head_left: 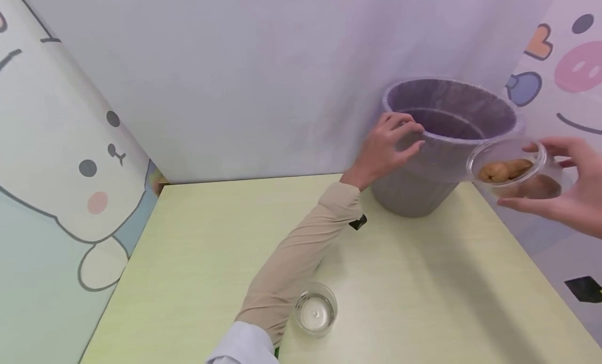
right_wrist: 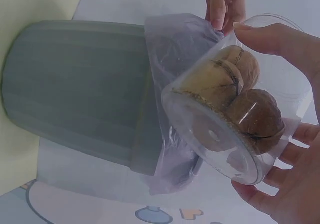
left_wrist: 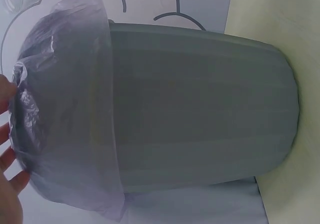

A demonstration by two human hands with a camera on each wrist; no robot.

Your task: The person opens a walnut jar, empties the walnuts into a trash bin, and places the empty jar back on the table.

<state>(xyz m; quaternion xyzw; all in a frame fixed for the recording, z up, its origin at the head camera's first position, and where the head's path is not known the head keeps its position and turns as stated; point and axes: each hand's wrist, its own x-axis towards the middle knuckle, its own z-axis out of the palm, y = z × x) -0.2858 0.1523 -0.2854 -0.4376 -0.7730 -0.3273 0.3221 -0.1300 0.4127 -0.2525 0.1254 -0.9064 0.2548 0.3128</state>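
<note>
A grey trash bin (head_left: 414, 191) lined with a thin translucent purple trash bag (left_wrist: 75, 109) stands upright at the back right of the table. My left hand (head_left: 383, 149) is at the bin's near-left rim, its fingers bent over the edge and gripping the bag there. To the right of the bin, my right hand (head_left: 576, 189) grips a clear jar (right_wrist: 212, 129), thumb on one side and fingers on the other. The jar is tilted, its mouth towards the bin. Inside it lie several brown walnuts (right_wrist: 257, 116), with some crumbs near the bottom.
A clear round container (head_left: 316, 313) stands on the pale yellow table (head_left: 211, 249), beside my left forearm. White walls with cartoon animals (head_left: 94, 160) enclose the table at left and right. A plain pale wall (head_left: 235, 81) rises behind it.
</note>
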